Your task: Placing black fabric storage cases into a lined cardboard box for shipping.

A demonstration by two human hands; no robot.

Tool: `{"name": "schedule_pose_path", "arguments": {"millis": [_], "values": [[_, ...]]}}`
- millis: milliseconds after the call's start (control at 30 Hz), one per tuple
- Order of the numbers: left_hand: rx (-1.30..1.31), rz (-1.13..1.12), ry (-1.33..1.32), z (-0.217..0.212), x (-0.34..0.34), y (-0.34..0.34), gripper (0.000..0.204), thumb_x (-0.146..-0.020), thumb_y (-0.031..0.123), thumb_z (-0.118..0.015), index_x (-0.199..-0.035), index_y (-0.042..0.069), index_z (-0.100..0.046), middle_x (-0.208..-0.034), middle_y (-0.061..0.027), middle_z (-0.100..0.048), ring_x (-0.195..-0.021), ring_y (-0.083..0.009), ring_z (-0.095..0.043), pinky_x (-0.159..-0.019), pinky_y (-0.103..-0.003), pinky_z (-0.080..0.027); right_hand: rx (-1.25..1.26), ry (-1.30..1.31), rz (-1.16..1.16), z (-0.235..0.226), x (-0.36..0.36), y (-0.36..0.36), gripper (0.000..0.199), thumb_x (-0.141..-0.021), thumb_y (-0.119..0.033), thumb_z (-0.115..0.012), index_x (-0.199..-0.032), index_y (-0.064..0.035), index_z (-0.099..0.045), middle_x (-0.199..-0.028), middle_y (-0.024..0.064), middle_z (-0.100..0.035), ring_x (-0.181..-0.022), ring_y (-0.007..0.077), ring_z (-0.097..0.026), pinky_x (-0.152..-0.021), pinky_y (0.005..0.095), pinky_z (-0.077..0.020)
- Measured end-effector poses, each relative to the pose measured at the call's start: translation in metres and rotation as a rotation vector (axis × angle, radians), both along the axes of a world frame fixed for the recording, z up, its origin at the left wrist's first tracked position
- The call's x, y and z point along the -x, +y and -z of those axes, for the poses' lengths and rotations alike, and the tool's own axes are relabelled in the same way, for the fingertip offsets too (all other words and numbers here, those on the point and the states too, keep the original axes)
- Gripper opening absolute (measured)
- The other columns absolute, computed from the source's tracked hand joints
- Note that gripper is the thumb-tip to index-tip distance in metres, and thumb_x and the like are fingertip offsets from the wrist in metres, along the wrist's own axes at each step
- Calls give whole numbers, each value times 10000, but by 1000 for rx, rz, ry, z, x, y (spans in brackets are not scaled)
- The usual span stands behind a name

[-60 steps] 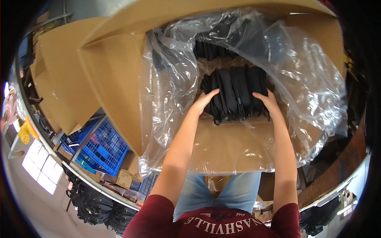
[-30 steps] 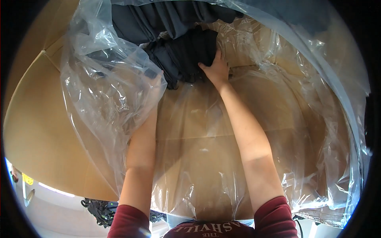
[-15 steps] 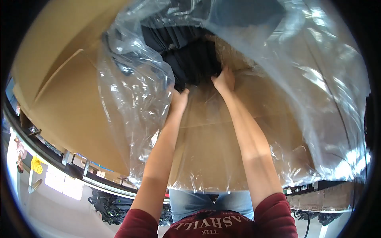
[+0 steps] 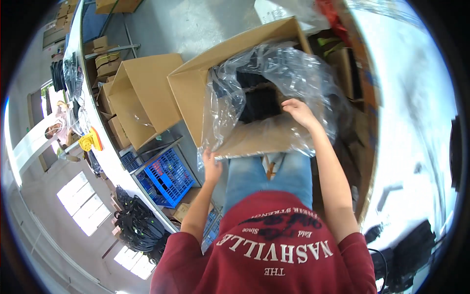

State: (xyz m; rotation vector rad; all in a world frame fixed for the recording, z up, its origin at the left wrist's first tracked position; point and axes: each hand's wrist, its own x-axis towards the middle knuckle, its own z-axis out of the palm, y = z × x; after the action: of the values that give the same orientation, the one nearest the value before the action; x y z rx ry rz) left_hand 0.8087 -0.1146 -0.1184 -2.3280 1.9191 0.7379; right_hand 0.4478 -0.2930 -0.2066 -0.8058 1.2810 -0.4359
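Note:
In front of me stands an open cardboard box (image 4: 188,81) lined with a clear plastic bag (image 4: 303,73). Inside lie stacked black items (image 4: 262,104) that look like folded cloth; their exact kind is unclear. My left hand (image 4: 212,169) is at the near left corner, its fingers closed on the edge of the plastic bag. Over the right side of the opening is my right hand (image 4: 299,112), fingers stretched out beside the black stack with nothing held.
A second open cardboard box (image 4: 147,93) stands to the left. Nearer are a blue plastic crate (image 4: 169,176) and a bundle of black straps (image 4: 139,223). A long white table (image 4: 411,122) runs along the right. At the far left a person (image 4: 58,125) is near a yellow device (image 4: 90,140).
My view has risen away from the box. Both hands have come off the black stack: the left moved to the bag's near left edge, the right lifted above the opening.

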Motion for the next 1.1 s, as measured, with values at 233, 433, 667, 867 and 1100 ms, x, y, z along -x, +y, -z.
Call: {"name": "schedule_pose_path", "arguments": {"millis": [233,433,667,867,1100], "values": [[-219,-398,-262,-32,-18,30,358,-670,136,-677,-1006,93,-561,-1306,-242,-310,-1200,-443,-323,-1017,-478,-304,-188,-395,-439,-196,158,51,351,-939,-285,-482,-1210,-75,-557,-1007,44,-653,-915,124,-601,-794,266,-468],[-34,-135,-101,-20,-31,-25,349,-671,174,-680,-989,79,-572,-1311,-230,-294,-1207,-411,-319,-1004,-455,-318,76,-133,64,-279,244,122,366,-937,-271,-473,-1239,-71,-525,-1005,68,-655,-965,142,-597,-860,286,-438],[-17,19,48,35,-27,-84,313,-667,177,-687,-965,115,-614,-1290,-214,-301,-1198,-381,-337,-1029,-436,-285,523,216,709,-378,241,203,336,-935,-236,-466,-1195,-50,-568,-973,91,-652,-958,166,-604,-890,301,-445],[-169,292,405,40,40,-159,252,-704,134,-666,-950,106,-616,-1174,-155,-364,-1021,-267,-452,-880,-351,-375,621,341,1271,-374,179,287,314,-902,-266,-496,-1071,-20,-595,-889,78,-649,-799,132,-600,-715,259,-465],[-598,428,690,-27,218,-148,170,-902,197,-543,-1018,82,-591,-934,-74,-670,-742,-121,-624,-656,-228,-464,139,-73,888,-210,68,419,200,-866,-211,-509,-892,-66,-644,-689,24,-620,-611,100,-573,-531,240,-448]]}}
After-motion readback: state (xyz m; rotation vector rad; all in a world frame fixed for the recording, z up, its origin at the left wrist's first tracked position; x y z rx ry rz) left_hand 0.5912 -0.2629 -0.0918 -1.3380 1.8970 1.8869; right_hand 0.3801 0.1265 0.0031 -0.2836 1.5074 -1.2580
